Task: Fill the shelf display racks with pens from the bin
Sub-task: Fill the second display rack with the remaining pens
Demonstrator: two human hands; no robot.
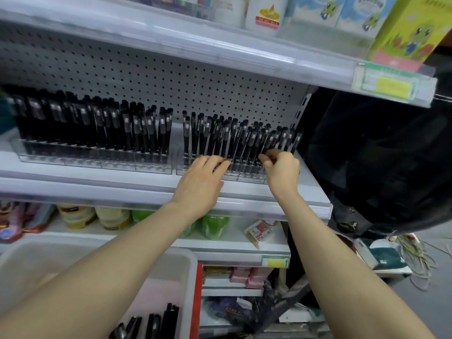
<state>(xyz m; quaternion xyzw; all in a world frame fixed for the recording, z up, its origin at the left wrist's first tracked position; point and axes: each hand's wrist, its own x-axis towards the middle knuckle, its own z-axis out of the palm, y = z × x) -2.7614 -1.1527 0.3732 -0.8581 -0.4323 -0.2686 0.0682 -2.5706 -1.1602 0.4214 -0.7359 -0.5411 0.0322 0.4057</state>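
Observation:
Two clear display racks stand side by side on the middle shelf, the left rack [80, 156] packed with black pens [102, 126], the right rack [186, 167] holding several more black pens [221, 137]. My left hand [203, 179] lies with straight fingers against the pens in the right rack's middle. My right hand [281, 167] pinches a black pen [270, 140] at the rack's right end. A white bin [156, 267] at lower left holds a few loose black pens [156, 321].
A pegboard back [171, 79] rises behind the racks, and an upper shelf [220, 47] overhangs them. The lower shelf [220, 243] carries tubs, green packs and a small carton. A dark bag [381, 155] hangs to the right of the shelving.

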